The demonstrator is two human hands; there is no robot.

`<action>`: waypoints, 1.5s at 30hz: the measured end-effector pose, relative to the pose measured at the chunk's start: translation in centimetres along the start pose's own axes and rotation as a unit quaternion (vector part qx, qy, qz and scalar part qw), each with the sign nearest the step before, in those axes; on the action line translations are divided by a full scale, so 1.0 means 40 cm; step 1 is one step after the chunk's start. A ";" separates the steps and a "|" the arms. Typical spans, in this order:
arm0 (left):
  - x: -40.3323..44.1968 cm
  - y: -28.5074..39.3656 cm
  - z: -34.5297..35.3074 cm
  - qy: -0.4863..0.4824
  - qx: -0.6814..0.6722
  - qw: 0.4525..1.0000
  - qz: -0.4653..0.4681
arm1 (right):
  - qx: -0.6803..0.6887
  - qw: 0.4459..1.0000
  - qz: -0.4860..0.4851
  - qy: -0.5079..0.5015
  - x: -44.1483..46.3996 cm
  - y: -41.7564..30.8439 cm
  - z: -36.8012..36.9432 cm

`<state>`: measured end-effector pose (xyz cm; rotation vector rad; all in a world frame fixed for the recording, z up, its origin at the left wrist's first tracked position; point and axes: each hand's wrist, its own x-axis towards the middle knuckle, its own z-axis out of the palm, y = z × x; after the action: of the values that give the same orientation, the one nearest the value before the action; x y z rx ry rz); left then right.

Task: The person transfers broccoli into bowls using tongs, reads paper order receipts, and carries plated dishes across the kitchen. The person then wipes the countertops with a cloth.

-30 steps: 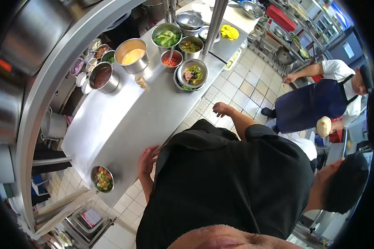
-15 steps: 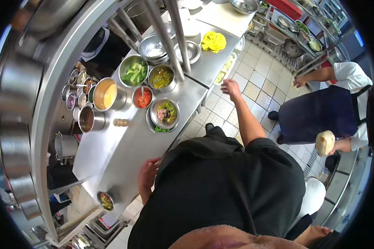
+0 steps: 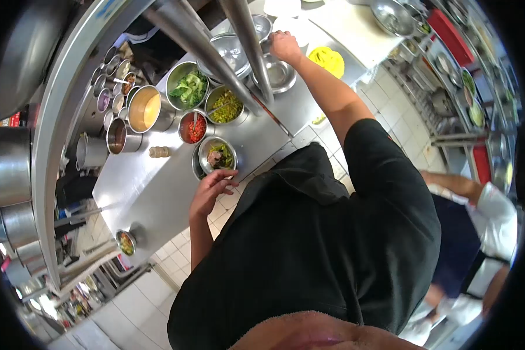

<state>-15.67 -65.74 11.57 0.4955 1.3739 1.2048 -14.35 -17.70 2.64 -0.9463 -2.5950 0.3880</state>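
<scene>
My left hand [image 3: 211, 192] is beside the metal bowl of mixed food [image 3: 217, 156], its fingers loosely spread at the near rim. That bowl rests partly over another bowl [image 3: 198, 163]. Farther up the counter, my right hand [image 3: 285, 46] reaches to the stacked metal bowls near the poles, fingers curled down by a rim; what they hold is hidden. Below this hand lies a shallow metal bowl [image 3: 279, 74]. Yellow cloth-like material [image 3: 326, 62] lies to its right.
Pots of leafy greens [image 3: 188, 87], chopped green food [image 3: 226, 105], red food [image 3: 193, 128] and yellow liquid [image 3: 150, 111] stand on the steel counter [image 3: 157, 189]. Metal poles [image 3: 248, 46] rise beside my right hand. A co-worker in a dark apron [image 3: 454, 242] is at right.
My right hand has moved up and forward from over the floor to the stacked bowls. My left hand is now beside the mixed-food bowl. The view has shifted, with the co-worker lower right.
</scene>
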 end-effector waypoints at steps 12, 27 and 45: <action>0.362 -0.025 0.473 0.250 -0.105 0.962 0.021 | 0.033 0.944 -0.323 -0.054 0.278 0.137 0.145; 0.492 -0.086 0.650 0.303 -0.124 0.944 0.032 | 0.186 0.838 -0.508 -0.066 0.067 -0.034 -0.173; 1.302 0.130 0.578 0.393 -0.387 0.833 0.047 | 0.461 0.828 0.184 -0.261 0.579 0.576 0.118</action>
<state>-8.32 -11.01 -3.41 -0.5911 1.3457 2.0276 -19.88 14.00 -4.79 -1.0113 -2.0884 2.0137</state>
